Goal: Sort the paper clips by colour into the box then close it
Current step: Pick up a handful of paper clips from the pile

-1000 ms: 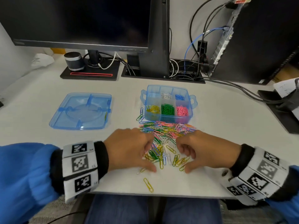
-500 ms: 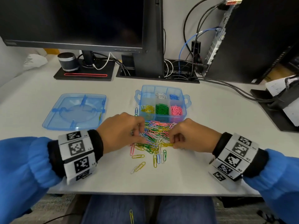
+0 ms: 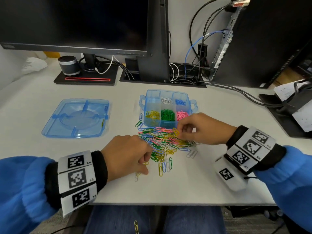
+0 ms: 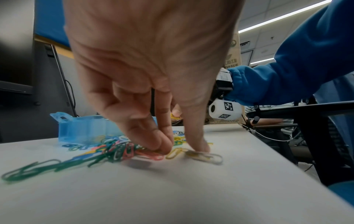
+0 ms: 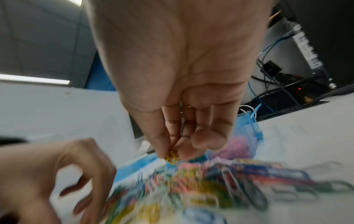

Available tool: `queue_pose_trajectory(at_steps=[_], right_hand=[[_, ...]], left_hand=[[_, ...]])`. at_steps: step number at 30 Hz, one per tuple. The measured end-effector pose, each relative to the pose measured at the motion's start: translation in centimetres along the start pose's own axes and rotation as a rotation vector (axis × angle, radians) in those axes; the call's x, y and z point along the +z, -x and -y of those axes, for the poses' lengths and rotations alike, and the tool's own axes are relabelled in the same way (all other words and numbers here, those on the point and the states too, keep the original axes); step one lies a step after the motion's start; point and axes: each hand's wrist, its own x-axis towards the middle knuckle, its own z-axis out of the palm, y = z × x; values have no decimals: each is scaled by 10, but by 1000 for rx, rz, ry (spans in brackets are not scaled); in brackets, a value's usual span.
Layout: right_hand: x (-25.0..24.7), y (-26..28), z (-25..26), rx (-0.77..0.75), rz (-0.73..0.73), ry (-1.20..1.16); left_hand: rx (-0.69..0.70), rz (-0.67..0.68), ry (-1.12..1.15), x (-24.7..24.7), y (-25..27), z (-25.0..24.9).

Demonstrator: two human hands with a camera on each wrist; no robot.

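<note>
1. The lid [image 3: 76,118], left of centre in the head view, lies flat on the table [image 3: 211,174], well apart from the box. It looks like thin, stiff clear plastic, light; I would take it by two opposite edges for the closing step.
2. The left hand [image 3: 125,156], lower centre, is down at the near edge of the pile. In the left wrist view its fingers [image 4: 162,144] are bunched together, tips pressing clips onto the table, and the thumb tip pins a pale clip beside them. Whether any clip is actually gripped I cannot tell.
3. The pile of paper clips [image 3: 165,141] lies mid-frame, just in front of the box. They are light, springy, slick coated wire that hooks together, so one clip may drag its neighbours. Judged best: slide one clear, then pinch it across its flat loops.
4. The box [image 3: 185,97], just above the pile, is open and already holds yellow, green, pink, white and blue in separate compartments.
5. The right hand [image 3: 202,129], right of centre, is raised over the pile's far edge, fingers curled, pinching a yellow clip [image 3: 176,132] at the tips, near the box's front wall.
</note>
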Motion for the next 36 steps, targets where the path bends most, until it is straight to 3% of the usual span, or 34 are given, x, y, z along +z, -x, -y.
queue_pose_trajectory(at_steps=[8, 12, 16, 18, 22, 26, 32, 36], right_hand=[[-13, -50, 14, 50, -346, -81], [-9, -60, 31, 33, -326, -1], [-4, -30, 54, -67, -376, 43], [3, -1, 71, -186, -293, 24], [35, 51, 93, -305, 126, -96], [89, 68, 95, -322, 245, -30], [170, 67, 106, -164, 513, 386], [197, 41, 95, -16, 558, 316]], left_hand=[[33, 41, 11, 3, -2, 1], [90, 70, -67, 8, 1, 0], [139, 86, -112, 7, 8, 3], [130, 90, -66, 6, 9, 4], [94, 92, 76, 3, 12, 10], [71, 108, 85, 2, 12, 13], [59, 120, 167, 4, 11, 13], [56, 118, 181, 5, 9, 12]])
